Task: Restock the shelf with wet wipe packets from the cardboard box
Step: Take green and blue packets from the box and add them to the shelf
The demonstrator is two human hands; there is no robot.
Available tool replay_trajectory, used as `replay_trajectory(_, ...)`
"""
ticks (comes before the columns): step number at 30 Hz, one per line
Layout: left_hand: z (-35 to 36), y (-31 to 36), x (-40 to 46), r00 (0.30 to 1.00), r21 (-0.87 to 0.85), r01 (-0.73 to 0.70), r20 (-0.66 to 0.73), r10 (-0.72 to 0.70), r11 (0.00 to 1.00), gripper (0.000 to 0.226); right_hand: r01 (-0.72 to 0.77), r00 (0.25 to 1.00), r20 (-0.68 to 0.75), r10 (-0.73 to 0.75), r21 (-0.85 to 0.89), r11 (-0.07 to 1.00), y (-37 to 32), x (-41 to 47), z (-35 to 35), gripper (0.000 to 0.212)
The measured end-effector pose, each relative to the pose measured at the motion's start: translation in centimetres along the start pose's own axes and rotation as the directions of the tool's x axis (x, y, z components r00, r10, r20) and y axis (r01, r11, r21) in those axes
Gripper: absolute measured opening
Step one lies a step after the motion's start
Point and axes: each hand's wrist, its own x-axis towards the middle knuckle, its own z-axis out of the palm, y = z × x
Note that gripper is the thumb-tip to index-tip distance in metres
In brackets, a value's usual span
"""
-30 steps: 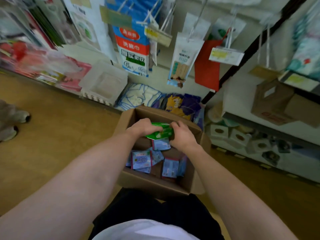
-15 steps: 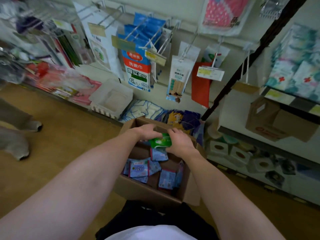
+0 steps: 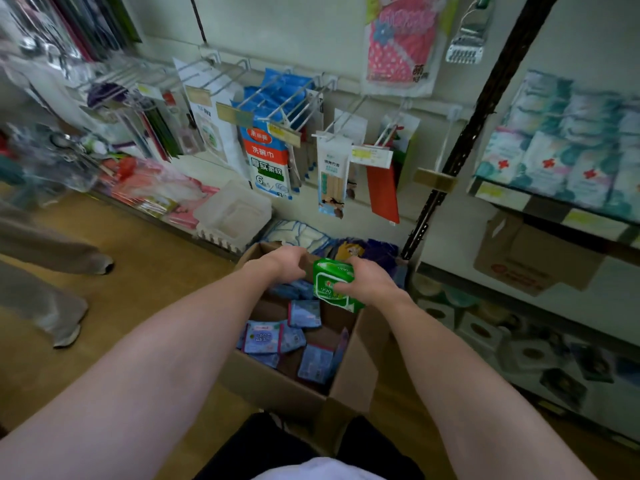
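An open cardboard box (image 3: 349,382) stands on the floor in front of me, with several blue wet wipe packets (image 3: 266,339) lying loose inside. My right hand (image 3: 370,284) grips a stack of green wet wipe packets (image 3: 330,282) over the box's far right corner, thumb across the front. My left hand (image 3: 285,263) hovers just left of the stack with curled fingers, apart from it; what is under its fingers is hidden. At the right a shelf (image 3: 502,194) carries rows of pale tissue and wipe packs.
Hooks on the back wall hold hanging goods, among them a blue-and-red cloth pack (image 3: 268,161). A clear plastic bin (image 3: 235,213) sits on the floor left of the box. Another person's legs and shoes (image 3: 65,336) stand at the left. A brown carton (image 3: 533,258) sits under the shelf.
My view has tilted up. The green stack moved right and turned upright in my right hand; my left hand has come off it.
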Motion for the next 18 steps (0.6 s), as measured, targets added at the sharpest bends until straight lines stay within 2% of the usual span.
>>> replay_trajectory(8, -1.2, 7.8, -0.6, 0.991, 0.123, -0.113, -0.053, 0.121, 0.986, 0.033, -0.068, 0.993, -0.077, 0.094, 0.291, 0.954, 4.8, -4.4, -5.6, 0.042)
replay_trajectory(15, -2.1, 15.6, -0.4, 0.959, 0.236, -0.273, -0.010, 0.283, 0.933, 0.028, -0.180, 0.949, -0.140, 0.281, 0.489, 0.853, 8.8, -10.9, -9.6, 0.057)
replay_trajectory(18, -1.5, 19.2, -0.7, 0.927, 0.242, -0.367, 0.008, 0.376, 0.898, 0.035, -0.243, 0.910, -0.167, 0.380, 0.528, 0.814, 11.0, -14.1, -10.8, 0.060)
